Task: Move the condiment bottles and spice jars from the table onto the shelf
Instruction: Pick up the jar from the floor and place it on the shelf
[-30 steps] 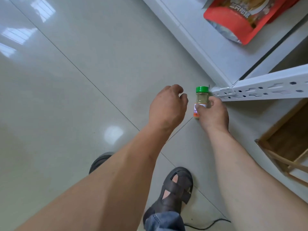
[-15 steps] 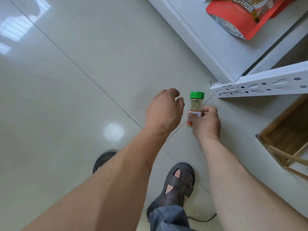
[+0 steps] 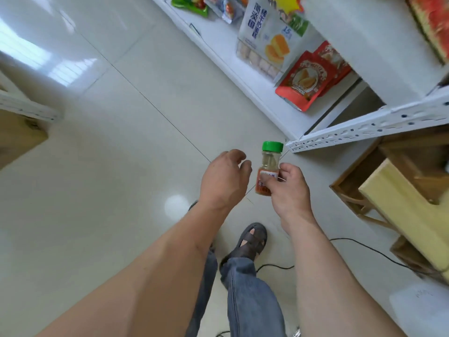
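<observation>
A small clear spice jar (image 3: 269, 164) with a green cap and an orange label is held upright above the tiled floor. My right hand (image 3: 288, 188) grips its lower part. My left hand (image 3: 224, 180) hovers just left of the jar, fingers loosely curled and holding nothing. The white metal shelf (image 3: 272, 93) runs along the upper right, with its corner post (image 3: 364, 132) just beyond the jar.
Snack packs stand on the lower shelf: a red pouch (image 3: 307, 81) and a white cake bag (image 3: 267, 37). A wooden table (image 3: 408, 210) is at the right. A black cable (image 3: 364, 246) trails over the floor near my sandalled foot (image 3: 252, 239). A cardboard box (image 3: 17, 137) is at the left.
My right hand has lifted the jar up from the floor near the shelf corner. The view has risen and pulled back, revealing more of the shelf and the table.
</observation>
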